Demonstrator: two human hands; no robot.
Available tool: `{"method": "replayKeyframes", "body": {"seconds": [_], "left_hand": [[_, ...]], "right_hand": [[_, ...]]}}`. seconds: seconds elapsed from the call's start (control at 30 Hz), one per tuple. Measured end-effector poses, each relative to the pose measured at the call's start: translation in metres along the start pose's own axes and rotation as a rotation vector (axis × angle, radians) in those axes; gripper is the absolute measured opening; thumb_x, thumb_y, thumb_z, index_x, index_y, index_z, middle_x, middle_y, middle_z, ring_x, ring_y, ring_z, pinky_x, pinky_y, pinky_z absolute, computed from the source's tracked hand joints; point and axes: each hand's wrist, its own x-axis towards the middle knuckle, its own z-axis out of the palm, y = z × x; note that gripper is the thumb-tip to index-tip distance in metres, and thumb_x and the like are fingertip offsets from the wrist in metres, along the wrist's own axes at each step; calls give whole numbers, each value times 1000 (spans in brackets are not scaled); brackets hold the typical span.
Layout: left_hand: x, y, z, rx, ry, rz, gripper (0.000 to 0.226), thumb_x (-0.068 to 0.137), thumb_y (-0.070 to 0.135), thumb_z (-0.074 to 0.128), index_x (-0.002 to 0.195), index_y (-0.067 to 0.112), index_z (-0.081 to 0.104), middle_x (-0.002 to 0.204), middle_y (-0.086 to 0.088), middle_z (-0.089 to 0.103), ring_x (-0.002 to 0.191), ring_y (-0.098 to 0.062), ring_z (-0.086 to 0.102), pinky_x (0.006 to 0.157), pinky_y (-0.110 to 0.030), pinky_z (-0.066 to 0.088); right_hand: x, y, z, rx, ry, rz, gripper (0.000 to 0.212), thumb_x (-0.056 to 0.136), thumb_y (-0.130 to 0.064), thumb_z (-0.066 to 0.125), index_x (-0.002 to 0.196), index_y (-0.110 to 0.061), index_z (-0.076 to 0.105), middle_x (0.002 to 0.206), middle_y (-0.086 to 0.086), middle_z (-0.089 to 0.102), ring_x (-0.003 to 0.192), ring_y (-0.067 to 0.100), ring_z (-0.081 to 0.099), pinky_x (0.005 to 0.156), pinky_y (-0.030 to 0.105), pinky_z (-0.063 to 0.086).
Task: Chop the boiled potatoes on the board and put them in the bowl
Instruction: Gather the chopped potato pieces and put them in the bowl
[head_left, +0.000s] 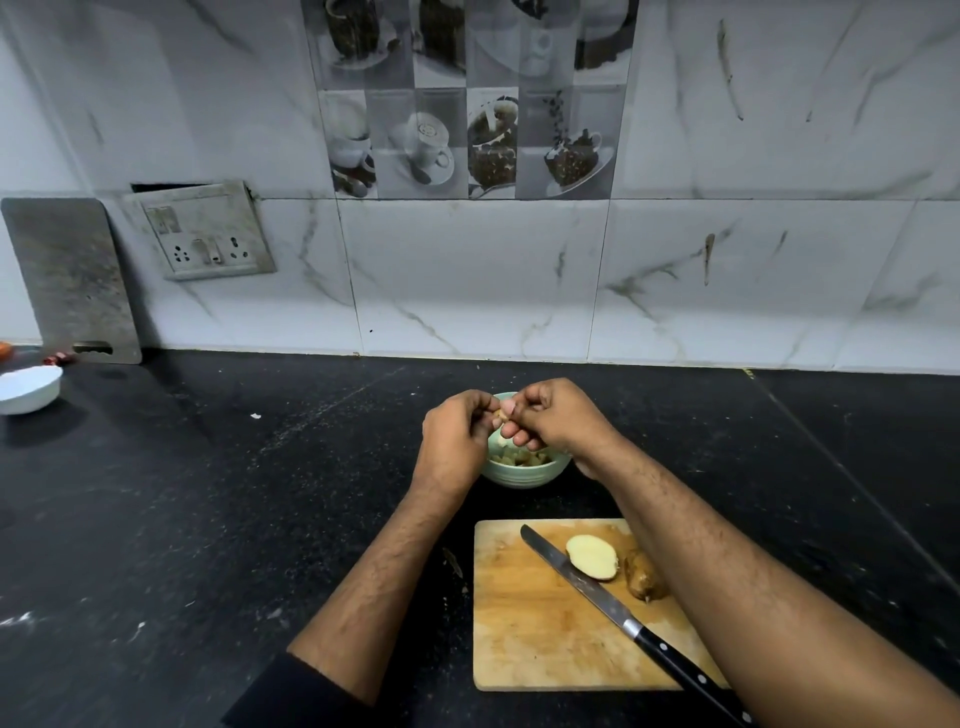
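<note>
Board (550, 629), wooden, lies nearest on the black desk (208, 519), right of centre. Knife (618, 613) rests diagonally across it, black handle at the near right, blade tip pointing far left. Potato half (592, 557), cut face up and pale yellow, sits just beside the blade on its right. Unpeeled potato piece (644, 577), brown skin showing, lies right of that half, partly hidden by the right forearm.

Beyond the board stands a pale green bowl (519, 475), chopped potato (519, 457) visible inside. Both hands hover over the bowl. Left hand (457, 436): fingers curled, pinching a small potato piece (501, 415) together with the right hand (550, 415), whose fingers are also curled onto it. Exact finger contacts cannot be told.

Far left on the desk: white bowl (28, 387), well apart from the work. Grey board (72, 280) leans on the marble-tiled wall (467, 280); tilted switch plate (202, 231) to its right. Printed coffee-cup tiles (467, 98) above, centre.
</note>
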Motion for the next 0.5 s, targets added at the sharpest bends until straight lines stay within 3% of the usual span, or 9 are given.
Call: {"method": "replayKeyframes", "body": {"seconds": [0.1, 0.2, 0.27, 0.5], "left_hand": [[-1, 0, -3, -21, 16, -44, 16, 92, 7, 69, 101, 20, 73, 89, 12, 72, 84, 9, 64, 75, -5, 47], [-2, 0, -6, 6, -10, -40, 28, 91, 1, 66, 111, 20, 73, 100, 11, 74, 94, 4, 66, 90, -12, 50], [-3, 2, -6, 19, -13, -36, 31, 92, 0, 64, 114, 21, 74, 105, 12, 73, 97, 2, 65, 90, -12, 48], [-6, 7, -5, -55, 56, -60, 20, 93, 6, 67, 106, 19, 75, 98, 12, 73, 94, 5, 65, 84, -11, 48]], "right_hand": [[2, 3, -8, -82, 120, 19, 13, 99, -20, 64, 97, -13, 74, 84, 0, 76, 73, 10, 67, 61, 21, 52], [0, 2, -11, -300, 88, -27, 19, 97, -14, 65, 111, -23, 74, 103, -8, 71, 95, 5, 64, 71, 16, 46], [-2, 0, -11, -303, 114, -33, 20, 99, -14, 62, 111, -22, 75, 108, -7, 70, 102, 6, 61, 78, 19, 43], [-9, -3, -19, -383, 194, -52, 9, 94, -18, 69, 99, -21, 77, 100, -9, 73, 94, 4, 64, 79, 21, 45]]}}
